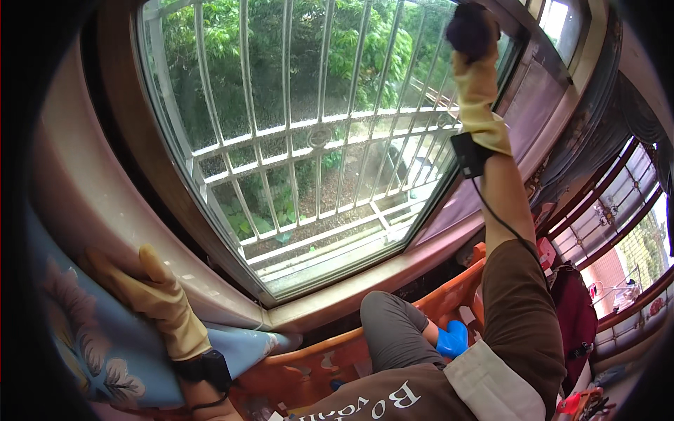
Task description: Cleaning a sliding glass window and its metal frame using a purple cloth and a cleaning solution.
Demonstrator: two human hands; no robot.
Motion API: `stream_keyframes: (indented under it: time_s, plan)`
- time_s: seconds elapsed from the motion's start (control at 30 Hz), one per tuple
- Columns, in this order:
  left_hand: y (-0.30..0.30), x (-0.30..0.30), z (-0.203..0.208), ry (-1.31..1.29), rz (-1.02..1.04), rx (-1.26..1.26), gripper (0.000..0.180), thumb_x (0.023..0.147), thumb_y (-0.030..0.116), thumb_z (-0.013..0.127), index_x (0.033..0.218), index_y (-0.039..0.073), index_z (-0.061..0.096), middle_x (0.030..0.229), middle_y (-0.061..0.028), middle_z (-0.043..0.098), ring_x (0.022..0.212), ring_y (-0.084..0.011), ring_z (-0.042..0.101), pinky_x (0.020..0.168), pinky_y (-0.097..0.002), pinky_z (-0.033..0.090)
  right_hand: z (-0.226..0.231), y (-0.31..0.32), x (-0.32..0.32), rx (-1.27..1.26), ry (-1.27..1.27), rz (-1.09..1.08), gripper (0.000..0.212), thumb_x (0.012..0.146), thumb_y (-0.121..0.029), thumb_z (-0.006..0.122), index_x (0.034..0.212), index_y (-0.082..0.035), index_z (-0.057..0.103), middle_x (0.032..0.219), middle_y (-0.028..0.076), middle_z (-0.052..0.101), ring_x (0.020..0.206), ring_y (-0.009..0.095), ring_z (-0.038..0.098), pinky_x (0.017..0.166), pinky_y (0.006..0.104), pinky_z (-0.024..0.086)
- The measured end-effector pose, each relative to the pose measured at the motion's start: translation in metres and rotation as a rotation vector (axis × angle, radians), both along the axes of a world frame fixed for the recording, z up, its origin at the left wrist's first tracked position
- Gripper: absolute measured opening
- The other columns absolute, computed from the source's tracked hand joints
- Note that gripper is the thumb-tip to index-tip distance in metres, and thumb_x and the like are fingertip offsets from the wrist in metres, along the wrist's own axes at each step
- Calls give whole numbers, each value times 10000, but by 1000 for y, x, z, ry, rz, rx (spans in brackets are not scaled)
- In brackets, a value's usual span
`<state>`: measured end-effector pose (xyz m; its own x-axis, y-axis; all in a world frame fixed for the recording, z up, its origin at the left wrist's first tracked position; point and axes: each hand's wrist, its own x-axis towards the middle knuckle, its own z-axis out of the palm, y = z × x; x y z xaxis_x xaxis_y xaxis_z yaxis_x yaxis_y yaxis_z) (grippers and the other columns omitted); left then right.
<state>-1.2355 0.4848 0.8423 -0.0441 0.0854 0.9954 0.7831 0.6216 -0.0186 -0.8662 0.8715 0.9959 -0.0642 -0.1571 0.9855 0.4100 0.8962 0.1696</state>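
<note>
Blue cloth (130,351) printed with pale flowers lies at far left, and the yellow-gloved left hand (154,291) is over its upper edge, thumb spread apart from the fingers. To the right stands a window (330,84) with white bars, green leaves showing beyond it. At its upper right corner the raised right hand (477,70), in a matching yellow glove, is clasped on a dark bundle (470,31) that hides most of the fingers; whether it touches the glass I cannot tell.
</note>
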Motion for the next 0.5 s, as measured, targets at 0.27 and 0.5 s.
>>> stream_keyframes:
  time_s: [0.27,0.5]
  plan:
    - [5,-1,3,31,-59,20,747,1045,505,523,1370,-167,487,1302,-400,558,1205,-525,575,1083,-526,452,-48,34,16,-281,420,149,598,927,-217,755,1389,-9,436,1123,71,683,912,173,695,813,276,556]
    - [18,3,-5,92,26,24,810,858,504,800,1287,-132,541,1173,-305,640,1085,-446,660,988,-467,555,-147,-106,-138,138,-293,-75,675,708,-274,827,1353,-257,630,1429,91,579,1201,304,584,1122,497,354]
